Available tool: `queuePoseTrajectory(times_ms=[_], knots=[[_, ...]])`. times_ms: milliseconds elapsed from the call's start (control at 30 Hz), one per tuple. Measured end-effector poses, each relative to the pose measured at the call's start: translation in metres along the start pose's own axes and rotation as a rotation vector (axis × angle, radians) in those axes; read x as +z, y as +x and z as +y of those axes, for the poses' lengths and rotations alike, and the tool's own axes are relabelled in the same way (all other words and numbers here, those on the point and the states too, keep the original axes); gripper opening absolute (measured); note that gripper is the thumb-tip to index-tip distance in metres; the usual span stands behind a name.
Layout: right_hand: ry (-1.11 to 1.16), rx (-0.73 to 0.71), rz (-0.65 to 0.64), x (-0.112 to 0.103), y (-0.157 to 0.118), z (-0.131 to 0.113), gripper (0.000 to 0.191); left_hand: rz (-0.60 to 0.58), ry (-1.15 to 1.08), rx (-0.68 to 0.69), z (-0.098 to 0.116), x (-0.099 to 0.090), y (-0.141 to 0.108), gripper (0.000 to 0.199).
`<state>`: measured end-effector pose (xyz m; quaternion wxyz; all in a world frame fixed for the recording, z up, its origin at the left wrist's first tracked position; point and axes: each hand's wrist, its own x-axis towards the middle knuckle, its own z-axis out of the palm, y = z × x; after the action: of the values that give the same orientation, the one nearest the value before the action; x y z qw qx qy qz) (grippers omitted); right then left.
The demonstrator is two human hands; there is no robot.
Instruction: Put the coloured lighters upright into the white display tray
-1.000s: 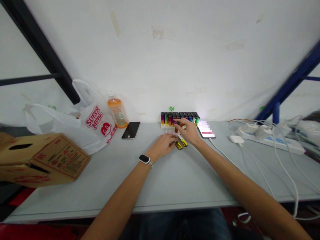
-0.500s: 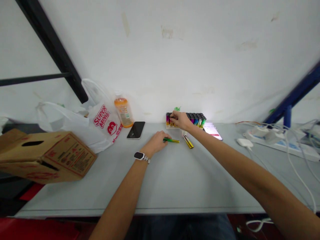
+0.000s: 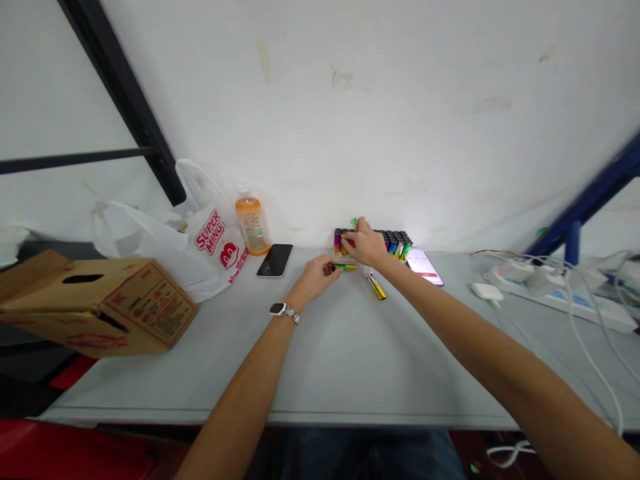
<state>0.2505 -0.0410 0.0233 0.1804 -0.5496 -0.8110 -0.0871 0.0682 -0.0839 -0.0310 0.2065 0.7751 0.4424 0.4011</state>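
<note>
A tray of shiny, metallic-coloured lighters (image 3: 399, 244) with black tops stands against the wall. My right hand (image 3: 369, 245) is over its left part, thumb and fingers pinched on a lighter there, most of which the fingers hide. Just in front of the tray, my left hand (image 3: 316, 276) grips one end of a green-and-gold lighter (image 3: 346, 267), held lengthwise and pointing right. Below my right wrist, a gold lighter (image 3: 377, 287) lies loose on the grey table (image 3: 340, 360).
Left of my hands are a black phone (image 3: 275, 261), an orange drink bottle (image 3: 253, 223), a white plastic bag (image 3: 213, 247) and a cardboard box (image 3: 145, 303). On the right lie a lit phone (image 3: 425, 267), a white charger (image 3: 487, 292) and a power strip (image 3: 565, 297) with cables.
My left hand has lifted its lighter away from me, closer to the tray. My right hand stays at the tray's left part, its fingers slightly lower. The view has shifted a little.
</note>
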Motion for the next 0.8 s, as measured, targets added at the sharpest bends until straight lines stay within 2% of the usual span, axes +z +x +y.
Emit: queuePoseTrajectory(times_ms=[133, 233, 367, 433, 567, 667, 800], knots=[[0.006, -0.009, -0.023, -0.003, -0.003, 0.006, 0.042, 0.105, -0.103, 0.027, 0.008, 0.002, 0.0, 0.017], [0.106, 0.006, 0.057, 0.0, -0.014, 0.005, 0.048, 0.147, -0.135, 0.067, 0.011, 0.004, 0.001, 0.021], [0.566, 0.018, 0.2, 0.009, -0.039, -0.007, 0.05, 0.179, -0.181, 0.123, 0.017, 0.007, 0.002, 0.025], [0.853, 0.039, 0.171, 0.013, -0.054, -0.015, 0.055, 0.202, -0.188, 0.148, 0.023, 0.01, 0.002, 0.024], [1.305, 0.113, 0.013, 0.017, -0.08, -0.029, 0.06, 0.222, -0.17, 0.179, 0.039, 0.013, -0.001, 0.019], [1.442, 0.185, -0.028, 0.015, -0.091, -0.033, 0.058, 0.169, -0.13, 0.227, 0.047, 0.012, -0.004, 0.01], [1.484, 0.33, 0.044, 0.012, -0.096, -0.028, 0.062, 0.09, -0.099, 0.267, 0.046, 0.006, -0.005, 0.034]])
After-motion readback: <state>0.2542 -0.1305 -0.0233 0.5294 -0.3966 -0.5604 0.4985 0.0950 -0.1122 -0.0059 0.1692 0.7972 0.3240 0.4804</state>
